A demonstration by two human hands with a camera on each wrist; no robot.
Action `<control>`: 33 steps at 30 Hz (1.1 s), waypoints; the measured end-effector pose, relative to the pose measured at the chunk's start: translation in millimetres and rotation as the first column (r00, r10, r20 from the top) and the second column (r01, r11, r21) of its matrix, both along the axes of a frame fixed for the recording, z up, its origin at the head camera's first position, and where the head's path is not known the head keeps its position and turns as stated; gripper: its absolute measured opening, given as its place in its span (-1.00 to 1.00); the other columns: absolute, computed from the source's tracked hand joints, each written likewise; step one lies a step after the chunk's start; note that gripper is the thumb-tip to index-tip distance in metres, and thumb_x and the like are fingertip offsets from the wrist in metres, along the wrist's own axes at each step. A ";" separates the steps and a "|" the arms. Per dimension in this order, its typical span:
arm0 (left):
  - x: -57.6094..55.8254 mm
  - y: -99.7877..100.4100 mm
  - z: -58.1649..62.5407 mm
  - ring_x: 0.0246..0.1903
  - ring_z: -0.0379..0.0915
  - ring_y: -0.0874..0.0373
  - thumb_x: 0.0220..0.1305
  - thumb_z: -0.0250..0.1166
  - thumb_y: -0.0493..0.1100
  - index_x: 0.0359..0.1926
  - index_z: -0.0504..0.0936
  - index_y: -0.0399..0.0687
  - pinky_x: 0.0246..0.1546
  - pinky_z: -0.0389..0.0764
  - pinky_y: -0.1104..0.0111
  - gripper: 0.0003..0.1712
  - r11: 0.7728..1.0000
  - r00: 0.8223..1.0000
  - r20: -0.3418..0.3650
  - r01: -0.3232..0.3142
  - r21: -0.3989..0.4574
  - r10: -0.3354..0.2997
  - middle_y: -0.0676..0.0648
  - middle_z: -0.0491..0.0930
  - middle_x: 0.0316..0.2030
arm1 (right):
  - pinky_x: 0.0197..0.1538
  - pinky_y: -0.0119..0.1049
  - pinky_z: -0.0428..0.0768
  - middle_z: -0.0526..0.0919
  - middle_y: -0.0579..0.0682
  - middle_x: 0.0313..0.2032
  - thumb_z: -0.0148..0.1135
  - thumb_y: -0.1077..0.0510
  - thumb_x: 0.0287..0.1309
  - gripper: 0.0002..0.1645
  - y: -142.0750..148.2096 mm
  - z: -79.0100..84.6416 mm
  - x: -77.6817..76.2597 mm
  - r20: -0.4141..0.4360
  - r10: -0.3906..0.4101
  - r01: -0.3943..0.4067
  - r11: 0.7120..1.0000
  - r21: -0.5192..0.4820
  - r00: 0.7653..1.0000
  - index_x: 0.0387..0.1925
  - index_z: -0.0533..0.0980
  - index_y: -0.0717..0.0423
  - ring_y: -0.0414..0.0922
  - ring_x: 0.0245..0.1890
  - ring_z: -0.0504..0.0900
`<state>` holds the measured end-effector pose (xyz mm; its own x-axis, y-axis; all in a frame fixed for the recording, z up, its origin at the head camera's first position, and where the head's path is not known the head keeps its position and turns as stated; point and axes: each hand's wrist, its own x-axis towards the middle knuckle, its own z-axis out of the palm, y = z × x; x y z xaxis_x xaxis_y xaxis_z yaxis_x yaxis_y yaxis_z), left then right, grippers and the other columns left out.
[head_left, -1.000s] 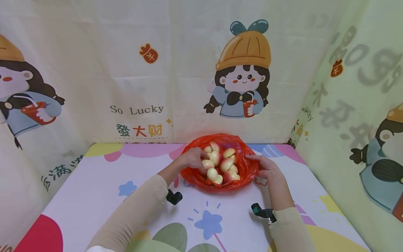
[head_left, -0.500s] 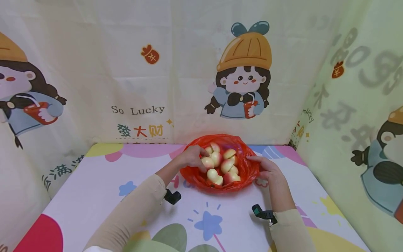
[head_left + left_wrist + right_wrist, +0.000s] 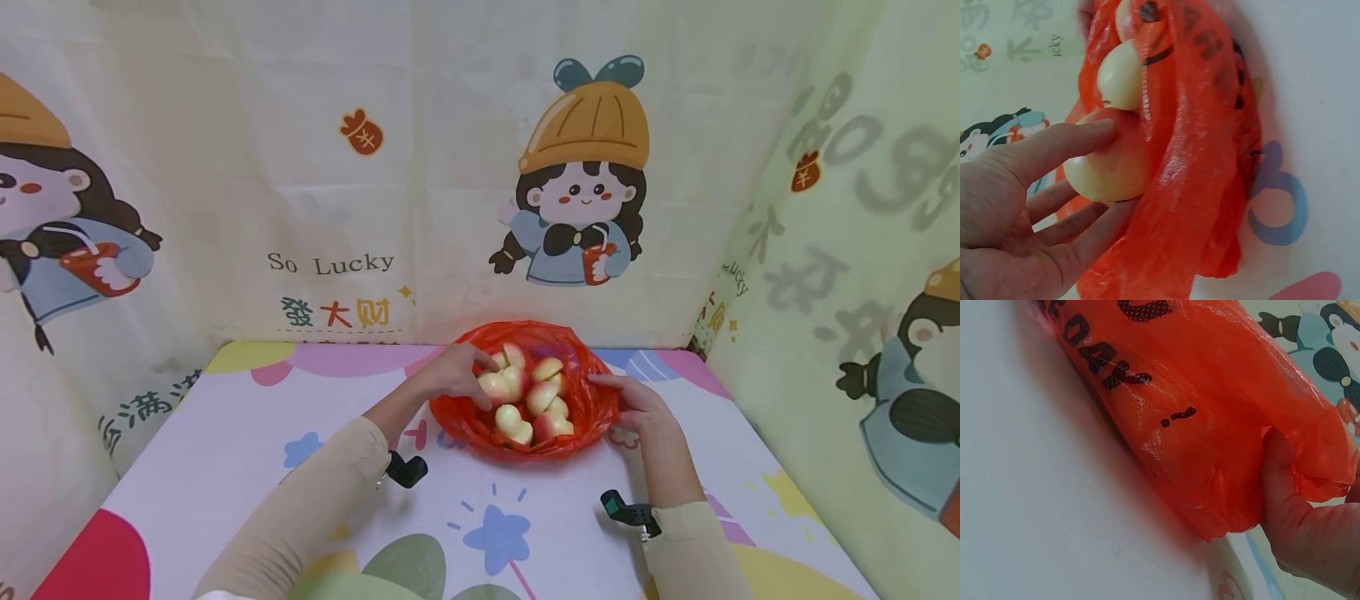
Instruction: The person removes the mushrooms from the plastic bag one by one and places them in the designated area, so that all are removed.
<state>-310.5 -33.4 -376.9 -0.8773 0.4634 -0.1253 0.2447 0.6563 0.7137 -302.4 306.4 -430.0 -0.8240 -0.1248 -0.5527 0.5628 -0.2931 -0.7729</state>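
Note:
A red plastic bag (image 3: 517, 454) lies with its mouth spread wide near the back of the table, with several smooth, round, pale yellow fruits with red blush (image 3: 541, 397) inside. At the bag's left side my left hand (image 3: 456, 372) holds one fruit (image 3: 1113, 165). In the left wrist view its thumb lies on top of that fruit and the fingers lie beneath. My right hand (image 3: 641, 403) grips the bag's right rim. The right wrist view shows the thumb pressed into the plastic; the other fingers are mostly hidden.
The table (image 3: 360, 533) wears a white cloth with coloured prints. A cartoon-printed curtain (image 3: 450, 183) hangs right behind it, and more printed cloth (image 3: 795, 350) walls in the right side. A black camera mount (image 3: 407, 469) juts from the left wrist.
My left hand has drawn a little to the left, and its thumb and fingers now show more clearly around the fruit. The right hand stays at the bag's rim.

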 end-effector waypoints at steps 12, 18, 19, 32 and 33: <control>6.5 -9.7 14.6 0.07 0.49 0.00 0.01 0.63 -0.22 0.22 0.70 -0.03 -0.13 0.77 0.27 -0.33 1.000 1.000 -0.013 0.000 0.008 0.000 -0.08 0.61 0.16 | 0.13 -0.16 0.73 0.66 -0.09 0.05 0.43 -0.02 0.29 -0.27 0.1 0.1 1.1 -0.004 0.010 -0.010 1.000 -0.012 1.000 0.36 0.28 -0.12 -0.08 0.10 0.64; 7.1 -14.0 18.3 0.09 0.49 0.00 0.02 0.64 -0.22 0.21 0.71 0.02 -0.14 0.78 0.28 -0.35 1.000 1.000 -0.013 -0.018 0.006 0.018 -0.10 0.58 0.18 | 0.17 -0.13 0.71 0.64 -0.09 0.08 0.46 -0.01 0.26 -0.27 0.8 0.5 1.7 0.005 -0.003 0.003 1.000 -0.025 1.000 0.34 0.29 -0.14 -0.08 0.12 0.63; 7.0 -15.3 19.4 0.09 0.49 0.00 0.02 0.63 -0.23 0.21 0.71 0.02 -0.14 0.78 0.28 -0.35 1.000 1.000 -0.013 -0.019 0.006 0.020 -0.10 0.58 0.18 | 0.17 -0.13 0.71 0.64 -0.09 0.08 0.47 -0.01 0.26 -0.26 0.6 0.7 1.8 0.004 -0.004 0.004 1.000 -0.023 1.000 0.35 0.29 -0.14 -0.08 0.12 0.63; 7.9 -40.7 38.0 0.11 0.57 -0.05 0.04 0.63 -0.20 0.21 0.70 0.02 -0.10 0.78 0.22 -0.35 0.999 0.999 -0.034 -0.036 0.031 0.037 -0.08 0.60 0.17 | 0.19 -0.11 0.70 0.65 -0.10 0.07 0.48 0.00 0.25 -0.26 -1.5 0.0 0.2 0.006 -0.015 0.015 1.000 -0.011 1.000 0.35 0.31 -0.13 -0.09 0.12 0.64; 8.0 -42.7 39.0 0.12 0.57 -0.06 0.04 0.63 -0.20 0.21 0.70 0.02 -0.09 0.78 0.21 -0.35 0.999 0.999 -0.035 -0.036 0.036 0.037 -0.08 0.61 0.18 | 0.18 -0.11 0.70 0.66 -0.11 0.07 0.48 0.00 0.24 -0.26 -1.6 0.1 0.2 0.004 -0.015 0.015 1.000 -0.009 1.000 0.34 0.31 -0.14 -0.09 0.12 0.64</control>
<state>-302.5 -76.1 -337.9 -0.8975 0.4343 -0.0775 0.2467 0.6398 0.7278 -302.2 304.8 -429.9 -0.8234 -0.1178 -0.5551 0.5617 -0.3085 -0.7677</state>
